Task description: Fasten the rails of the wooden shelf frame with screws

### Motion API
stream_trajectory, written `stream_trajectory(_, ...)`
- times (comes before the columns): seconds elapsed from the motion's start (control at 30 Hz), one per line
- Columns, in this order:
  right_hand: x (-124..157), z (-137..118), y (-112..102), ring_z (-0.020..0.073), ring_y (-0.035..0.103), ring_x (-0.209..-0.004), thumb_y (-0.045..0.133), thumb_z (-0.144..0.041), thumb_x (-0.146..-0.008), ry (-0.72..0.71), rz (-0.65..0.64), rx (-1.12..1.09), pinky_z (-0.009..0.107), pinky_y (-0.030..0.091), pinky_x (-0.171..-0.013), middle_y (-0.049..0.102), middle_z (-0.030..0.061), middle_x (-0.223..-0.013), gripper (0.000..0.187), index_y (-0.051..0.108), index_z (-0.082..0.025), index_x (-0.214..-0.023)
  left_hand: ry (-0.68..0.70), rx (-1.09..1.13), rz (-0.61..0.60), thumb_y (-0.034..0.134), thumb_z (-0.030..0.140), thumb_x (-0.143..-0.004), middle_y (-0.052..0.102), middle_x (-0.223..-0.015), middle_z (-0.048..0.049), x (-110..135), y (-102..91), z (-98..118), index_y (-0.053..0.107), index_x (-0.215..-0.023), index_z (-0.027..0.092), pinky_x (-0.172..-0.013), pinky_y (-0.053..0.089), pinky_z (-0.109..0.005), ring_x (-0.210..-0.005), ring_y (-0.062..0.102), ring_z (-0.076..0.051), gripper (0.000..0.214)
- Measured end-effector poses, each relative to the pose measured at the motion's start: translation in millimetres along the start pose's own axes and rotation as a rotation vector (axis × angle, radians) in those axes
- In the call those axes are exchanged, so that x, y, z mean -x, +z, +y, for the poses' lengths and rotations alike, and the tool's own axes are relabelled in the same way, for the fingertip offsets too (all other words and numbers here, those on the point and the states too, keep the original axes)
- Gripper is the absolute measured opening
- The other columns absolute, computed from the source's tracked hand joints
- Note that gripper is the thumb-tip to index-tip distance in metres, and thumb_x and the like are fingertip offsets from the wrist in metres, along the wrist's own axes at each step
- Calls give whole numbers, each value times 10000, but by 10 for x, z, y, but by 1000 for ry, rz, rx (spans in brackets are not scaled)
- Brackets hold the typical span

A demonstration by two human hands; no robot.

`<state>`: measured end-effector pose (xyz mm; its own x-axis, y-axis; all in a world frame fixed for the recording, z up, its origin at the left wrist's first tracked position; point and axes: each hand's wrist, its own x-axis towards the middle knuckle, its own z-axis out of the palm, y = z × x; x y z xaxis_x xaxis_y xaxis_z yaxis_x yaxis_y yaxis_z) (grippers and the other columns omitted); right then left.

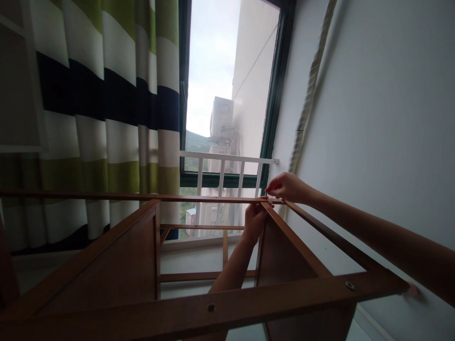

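Note:
A brown wooden frame of rails and panels stands in front of me. My left hand (255,219) reaches up through it, its fingers closed around the far rail (199,199) where the right-hand panel (280,253) meets it. Just above that joint my right hand (286,187) is pinched on a small, dark, thin piece (266,193) standing upright at the rail. It is too small to tell whether that piece is a bolt or a tool. The near rail (284,297) crosses in front of my left forearm and hides part of it.
A metal fitting (350,285) sits in the near rail, with a dark hole (211,308) further left. Another panel (106,258) stands on the left. Behind are a striped curtain (106,94), a white railing (227,156) before the window, and a white wall (384,118) at right.

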<state>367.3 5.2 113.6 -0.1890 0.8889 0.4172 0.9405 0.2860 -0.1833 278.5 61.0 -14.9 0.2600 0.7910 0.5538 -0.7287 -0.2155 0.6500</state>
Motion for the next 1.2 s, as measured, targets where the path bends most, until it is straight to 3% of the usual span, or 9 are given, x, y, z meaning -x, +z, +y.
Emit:
stream_trajectory(0.23,-23,-95,13,126,575,-528,600,-43,-724,-16,-4,68,214,443,-505,634,54,-650,129,650,-74,-839,18,29,-2,722,234,-602,672,-791,-43,-75,-40,-113,621,-884,141,-820,483,-369,-784,630,-198,313)
stream_trajectory(0.33,-27,-109,6,125,574,-521,607,-65,-727,-13,-32,54,216,446,-511,631,60,-632,55,659,-68,-743,20,38,-11,727,241,-598,672,-791,-42,-81,-40,-124,619,-892,143,-816,481,-368,-779,629,-197,328)
stream_trajectory(0.53,-61,-28,-31,113,590,-523,498,-100,-808,11,-142,-51,196,477,-510,635,48,-604,189,685,-72,-803,13,27,-16,712,227,-625,670,-814,-44,-51,-34,-86,610,-907,141,-829,471,-360,-810,623,-196,313)
stream_trajectory(0.67,-96,-19,-80,106,603,-566,618,-80,-732,-20,-236,-46,185,497,-534,656,33,-680,128,689,-105,-837,2,11,-26,694,229,-653,668,-827,-53,-35,-42,-66,613,-918,137,-812,477,-362,-819,622,-202,293)
stream_trajectory(0.8,-136,-156,-103,91,569,-539,700,-106,-683,-19,-203,84,184,469,-491,641,42,-697,40,691,-118,-719,4,7,-19,683,205,-650,665,-821,-47,-26,-31,-57,623,-874,140,-819,474,-356,-817,620,-197,241)
stream_trajectory(0.9,-192,-282,-80,71,548,-543,704,-105,-695,45,-174,160,171,459,-494,610,35,-667,53,654,-98,-678,11,13,-6,689,204,-635,663,-808,-37,-29,-18,-66,620,-837,145,-841,465,-356,-819,617,-193,222)
stream_trajectory(1.03,-287,-347,-45,52,520,-491,664,-150,-764,208,-232,161,162,467,-461,566,-17,-623,99,598,-89,-724,10,16,-3,696,218,-625,661,-792,-39,-38,-24,-77,616,-823,143,-815,470,-358,-813,618,-201,226)
stream_trajectory(1.1,-328,-315,-36,51,527,-499,637,-134,-787,274,-236,122,161,478,-466,565,-23,-657,73,588,-90,-816,7,13,-8,691,217,-634,662,-800,-42,-38,-30,-71,620,-840,141,-811,472,-359,-818,619,-203,231)
stream_trajectory(1.2,-368,-208,-26,55,539,-517,613,-117,-806,322,-223,13,158,484,-468,568,-22,-707,204,550,-100,-1000,8,11,-14,684,204,-642,664,-823,-43,-36,-32,-62,621,-877,143,-813,470,-355,-822,619,-200,251)
